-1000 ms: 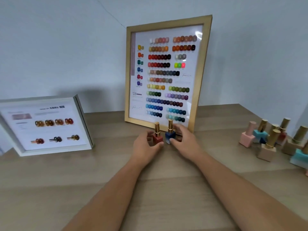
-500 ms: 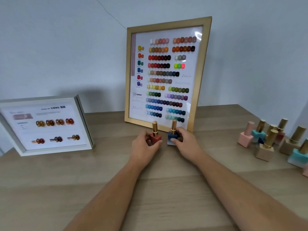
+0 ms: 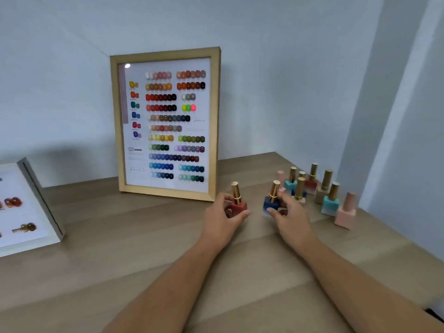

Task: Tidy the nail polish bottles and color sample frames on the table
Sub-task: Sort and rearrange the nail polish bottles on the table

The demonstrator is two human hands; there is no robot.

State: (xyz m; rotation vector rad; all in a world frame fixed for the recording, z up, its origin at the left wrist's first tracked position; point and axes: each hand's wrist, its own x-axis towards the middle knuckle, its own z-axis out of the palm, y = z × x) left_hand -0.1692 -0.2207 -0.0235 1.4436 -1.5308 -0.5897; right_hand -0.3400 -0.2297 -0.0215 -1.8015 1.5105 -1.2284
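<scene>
My left hand (image 3: pixel 222 218) grips a red nail polish bottle (image 3: pixel 238 205) with a gold cap, held upright just right of the wooden frame's lower corner. A blue bottle (image 3: pixel 271 202) with a gold cap, tilted slightly, is in my right hand (image 3: pixel 289 216). Both bottles sit low over the wooden table (image 3: pixel 149 255). A tall wood-framed colour chart (image 3: pixel 165 123) leans against the wall behind. A white-framed sample card (image 3: pixel 21 207) lies tilted at the left edge, partly cut off. A cluster of several bottles (image 3: pixel 319 188) stands just right of my right hand.
The cluster holds teal, pink, beige and red bottles, with a pink one (image 3: pixel 346 212) nearest the front. The wall corner closes in behind them at the right. The table's right edge (image 3: pixel 408 239) runs diagonally toward the near corner.
Both hands have carried their bottles rightward, away from the front of the wooden frame and toward the bottle cluster. The view has also turned to the right.
</scene>
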